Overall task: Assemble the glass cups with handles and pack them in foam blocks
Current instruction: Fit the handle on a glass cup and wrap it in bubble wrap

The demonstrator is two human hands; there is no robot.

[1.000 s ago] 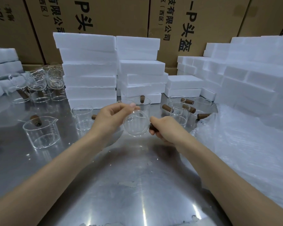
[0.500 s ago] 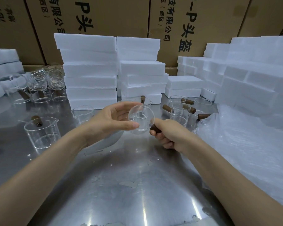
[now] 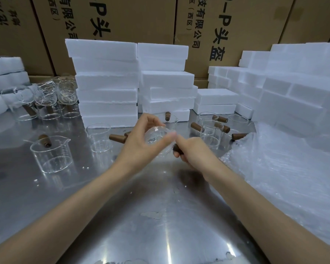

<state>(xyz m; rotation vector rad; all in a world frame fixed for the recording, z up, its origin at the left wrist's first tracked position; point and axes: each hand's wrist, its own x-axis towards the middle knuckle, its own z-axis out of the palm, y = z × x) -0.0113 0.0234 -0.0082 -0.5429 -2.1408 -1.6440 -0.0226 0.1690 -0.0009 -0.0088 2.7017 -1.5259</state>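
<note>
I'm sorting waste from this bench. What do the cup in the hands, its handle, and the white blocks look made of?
Cup: clear glass, see-through with bright glints. Its handle: dark brown and matte, probably wood, mostly hidden in the right hand. White blocks: expanded foam, likely polystyrene, matte with rough crumbly edges. The left hand holds the cup.

Bare steel table [image 3: 160, 216] lies open in front, between the forearms. Left, a handled glass cup [image 3: 51, 154] and a beaker [image 3: 99, 137] stand apart with gaps between. Behind, stacked foam blocks [image 3: 107, 82] wall off the rear. Right, bubble wrap [image 3: 286, 178] covers the table; clustered cups [image 3: 211, 130] crowd the space before it.
</note>
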